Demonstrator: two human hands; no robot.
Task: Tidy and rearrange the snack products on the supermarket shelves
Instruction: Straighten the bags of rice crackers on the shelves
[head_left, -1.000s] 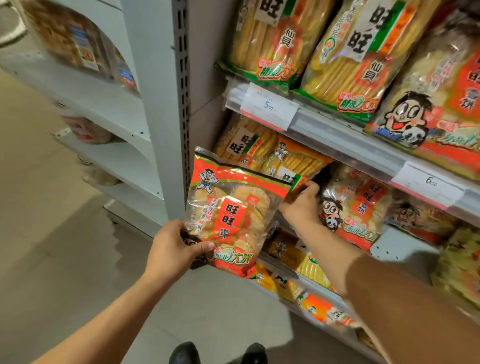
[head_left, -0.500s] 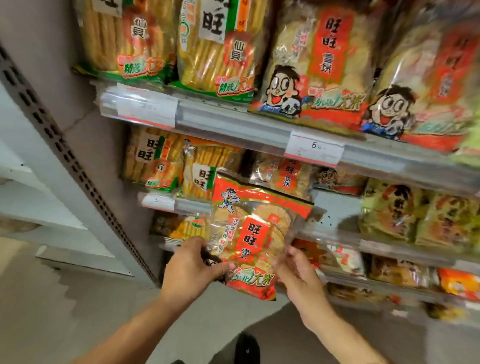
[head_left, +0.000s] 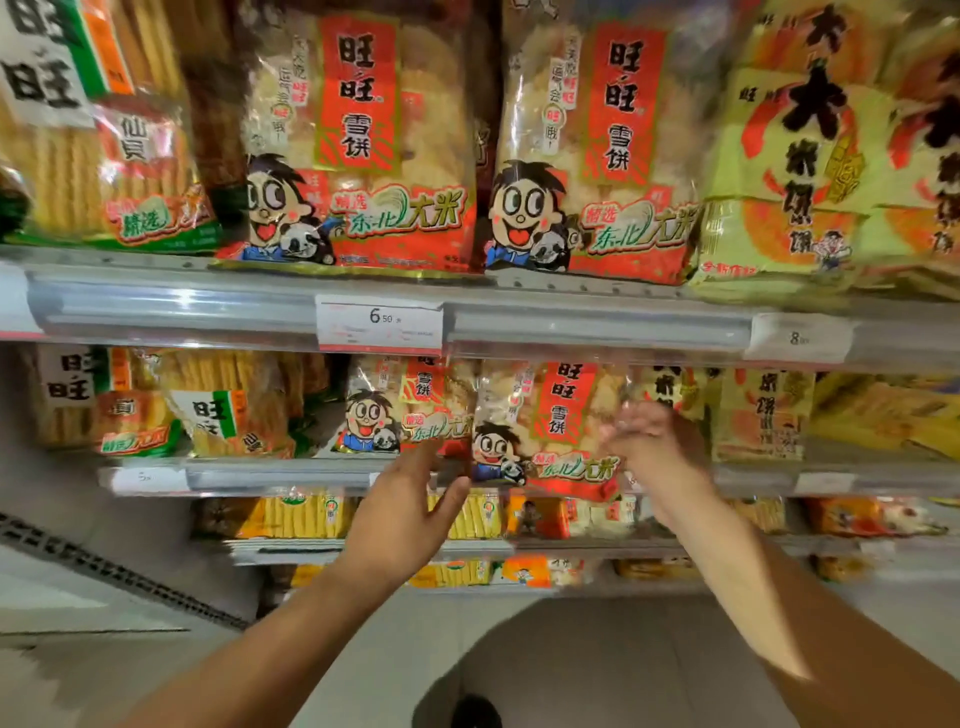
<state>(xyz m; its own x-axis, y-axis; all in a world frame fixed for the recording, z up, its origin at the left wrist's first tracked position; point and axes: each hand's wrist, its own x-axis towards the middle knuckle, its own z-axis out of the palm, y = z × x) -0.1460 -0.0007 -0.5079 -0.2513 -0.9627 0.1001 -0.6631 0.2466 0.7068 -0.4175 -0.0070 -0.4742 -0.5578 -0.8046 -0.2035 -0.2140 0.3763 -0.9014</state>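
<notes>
At frame centre, the red bag (head_left: 550, 431) stands on the middle shelf (head_left: 270, 475). The left hand (head_left: 410, 499) touches its corner with relaxed fingers; the blurred right hand (head_left: 649, 441) cannot be judged. Grey floor (head_left: 597, 660) lies below.

Price tag (head_left: 379, 325) (reads 6.50) on shelf rail; grey floor (head_left: 597, 670) below.

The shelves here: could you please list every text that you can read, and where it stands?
"旺旺 雪饼": red bag on the top shelf.
"东北大米": same bag, lower band.
"旺旺 雪饼": red bag between the hands.
"仙贝": yellow bag, top left.
"6.50": price tag.
Remaining tags and fine print: too blurred.
</notes>
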